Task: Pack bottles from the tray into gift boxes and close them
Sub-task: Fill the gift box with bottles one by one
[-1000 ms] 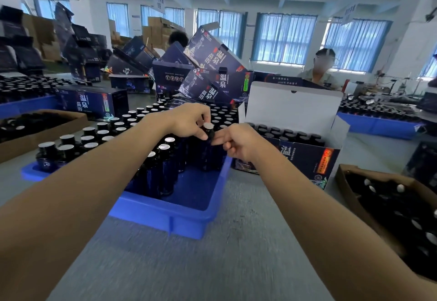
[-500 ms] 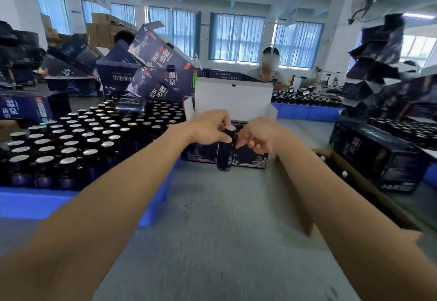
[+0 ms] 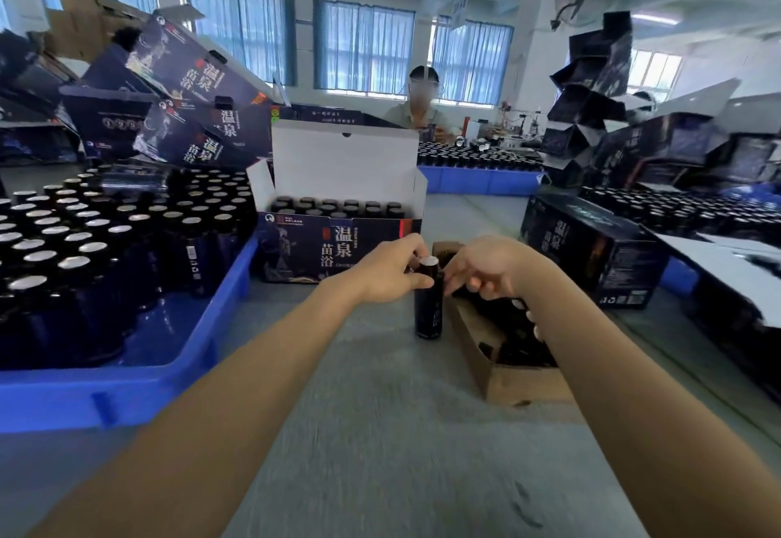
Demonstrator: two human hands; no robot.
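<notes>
View from a head camera looking down two bare forearms stretched over a grey table (image 3: 380,444). The left hand (image 3: 386,273) grips the top of a dark bottle (image 3: 428,309) with a silver cap, its thumb and fingers curled around the neck. The bottle stands upright in front of an open gift box (image 3: 338,244), but it is unclear whether its base touches the table. The right hand (image 3: 486,269) is just beside the bottle with its fingers loosely bent; whether it touches or holds the bottle cannot be told. The gift box has its white lid flap (image 3: 344,165) raised and rows of bottle caps showing inside. On the left is a blue tray (image 3: 203,372) crowded with capped bottles. To the right of the held bottle lies a brown cardboard box (image 3: 507,383), with a closed dark gift box (image 3: 591,250) beyond it.
</notes>
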